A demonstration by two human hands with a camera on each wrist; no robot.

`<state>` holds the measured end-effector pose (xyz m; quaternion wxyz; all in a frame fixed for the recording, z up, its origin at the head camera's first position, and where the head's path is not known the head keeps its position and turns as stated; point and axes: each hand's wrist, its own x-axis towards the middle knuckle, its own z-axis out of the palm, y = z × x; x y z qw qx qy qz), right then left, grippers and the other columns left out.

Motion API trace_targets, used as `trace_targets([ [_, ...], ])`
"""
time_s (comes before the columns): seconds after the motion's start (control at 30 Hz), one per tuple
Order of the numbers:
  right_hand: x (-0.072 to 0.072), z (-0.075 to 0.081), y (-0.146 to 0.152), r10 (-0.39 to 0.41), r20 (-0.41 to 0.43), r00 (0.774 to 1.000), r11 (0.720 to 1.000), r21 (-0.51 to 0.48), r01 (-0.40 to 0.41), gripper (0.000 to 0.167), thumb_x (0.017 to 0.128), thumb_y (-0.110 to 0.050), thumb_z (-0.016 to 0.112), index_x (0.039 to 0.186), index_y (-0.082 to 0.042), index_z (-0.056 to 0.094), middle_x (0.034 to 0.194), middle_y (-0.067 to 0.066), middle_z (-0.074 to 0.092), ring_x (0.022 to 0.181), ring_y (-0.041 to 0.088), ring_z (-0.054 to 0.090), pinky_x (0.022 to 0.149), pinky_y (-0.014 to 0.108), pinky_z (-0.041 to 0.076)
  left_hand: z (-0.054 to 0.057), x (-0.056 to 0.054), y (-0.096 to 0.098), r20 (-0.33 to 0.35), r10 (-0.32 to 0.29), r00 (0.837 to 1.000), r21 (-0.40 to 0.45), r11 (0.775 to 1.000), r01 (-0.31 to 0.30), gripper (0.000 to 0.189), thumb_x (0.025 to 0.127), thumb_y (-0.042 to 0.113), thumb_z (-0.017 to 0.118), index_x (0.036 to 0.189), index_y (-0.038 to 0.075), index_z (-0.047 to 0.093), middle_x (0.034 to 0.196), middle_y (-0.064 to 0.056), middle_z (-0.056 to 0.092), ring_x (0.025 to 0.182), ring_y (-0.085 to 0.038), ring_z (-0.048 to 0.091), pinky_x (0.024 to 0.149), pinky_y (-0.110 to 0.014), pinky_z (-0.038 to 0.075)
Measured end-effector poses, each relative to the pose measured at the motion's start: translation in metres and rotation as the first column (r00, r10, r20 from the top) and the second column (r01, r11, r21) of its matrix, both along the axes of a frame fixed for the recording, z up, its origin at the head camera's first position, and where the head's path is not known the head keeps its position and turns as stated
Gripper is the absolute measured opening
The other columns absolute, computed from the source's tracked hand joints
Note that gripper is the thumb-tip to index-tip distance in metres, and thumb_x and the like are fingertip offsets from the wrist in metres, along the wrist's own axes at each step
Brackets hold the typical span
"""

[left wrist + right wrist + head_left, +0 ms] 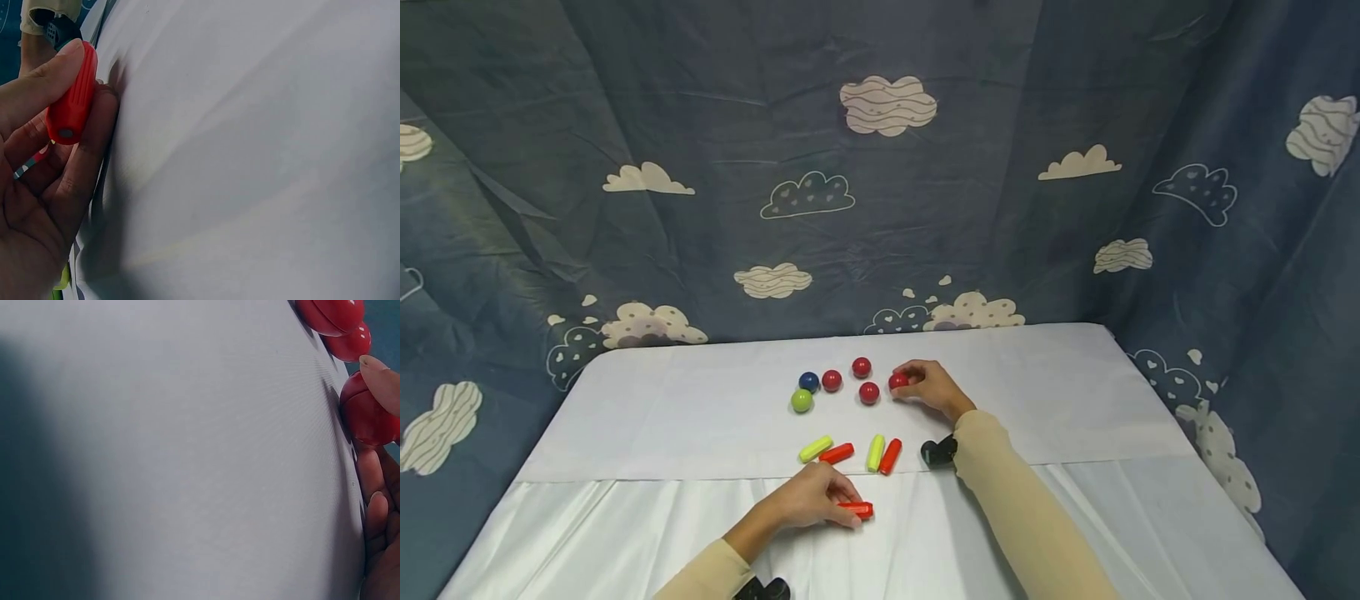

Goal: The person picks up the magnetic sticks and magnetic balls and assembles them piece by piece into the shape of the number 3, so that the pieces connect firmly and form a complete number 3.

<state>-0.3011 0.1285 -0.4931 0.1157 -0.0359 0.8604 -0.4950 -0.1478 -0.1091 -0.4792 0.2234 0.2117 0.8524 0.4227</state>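
White-clothed table (662, 433): our left hand (809, 497) pinches a red stick (860, 509) short of the far edge; our right hand (934, 387) pinches a red ball (897, 381) nearer it, liable to roll if released carelessly.

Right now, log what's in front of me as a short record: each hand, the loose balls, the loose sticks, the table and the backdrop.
Left hand: pinches a red stick
Right hand: holds a red ball
Loose balls: three more red balls, one blue ball, one green ball
Loose sticks: two yellow sticks, two more red sticks
Stick layout: two yellow-and-red pairs, nearer the person than the balls
Table: white cloth
Backdrop: dark blue curtain with clouds
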Motion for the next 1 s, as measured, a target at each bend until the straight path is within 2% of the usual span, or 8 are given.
trace_targets([
  [0.13, 0.000, -0.001, -0.001, -0.001, -0.005, 1.000, 1.000, 0.005, 0.001, 0.039, 0.078, -0.011, 0.079, 0.116, -0.011, 0.067, 0.106, 0.006, 0.062, 0.096, 0.023, 0.051, 0.085, 0.033, 0.043, 0.002, 0.000, 0.000, 0.034, 0.005, 0.999, 0.008, 1.000, -0.005, 0.017, 0.073, 0.018, 0.085, 0.086, 0.013, 0.075, 0.069, 0.007, 0.059, 0.063, -0.007, 0.048, 0.058, -0.021, 0.038],
  [0.33, 0.000, 0.002, -0.001, -0.018, 0.009, 1.000, 1.000, 0.014, 0.018, 0.039, 0.078, -0.011, 0.080, 0.115, -0.011, 0.067, 0.105, 0.007, 0.062, 0.096, 0.024, 0.051, 0.085, 0.033, 0.043, 0.002, -0.001, -0.001, 0.012, -0.004, 1.000, -0.003, 1.000, 0.004, 0.016, 0.073, 0.019, 0.084, 0.084, 0.013, 0.075, 0.068, 0.008, 0.060, 0.064, -0.006, 0.049, 0.059, -0.021, 0.038],
  [0.67, 0.001, 0.002, 0.001, -0.052, 0.009, 0.999, 0.998, 0.041, 0.052, 0.040, 0.077, -0.013, 0.081, 0.115, -0.012, 0.068, 0.103, 0.007, 0.062, 0.096, 0.024, 0.052, 0.086, 0.035, 0.043, 0.002, -0.001, 0.001, 0.039, 0.010, 0.999, 0.011, 1.000, -0.011, 0.016, 0.073, 0.017, 0.084, 0.083, 0.011, 0.074, 0.067, 0.007, 0.060, 0.065, -0.007, 0.049, 0.059, -0.021, 0.038],
  [1.0, 0.018, 0.011, 0.006, -0.056, -0.021, 0.998, 0.998, -0.001, 0.056, 0.040, 0.079, -0.012, 0.079, 0.116, -0.010, 0.066, 0.111, 0.008, 0.062, 0.094, 0.022, 0.057, 0.084, 0.035, 0.048, 0.003, 0.000, 0.002, 0.064, 0.033, 0.997, -0.004, 0.999, -0.032, 0.017, 0.073, 0.016, 0.084, 0.084, 0.012, 0.073, 0.069, 0.006, 0.061, 0.066, -0.009, 0.051, 0.060, -0.022, 0.040],
])
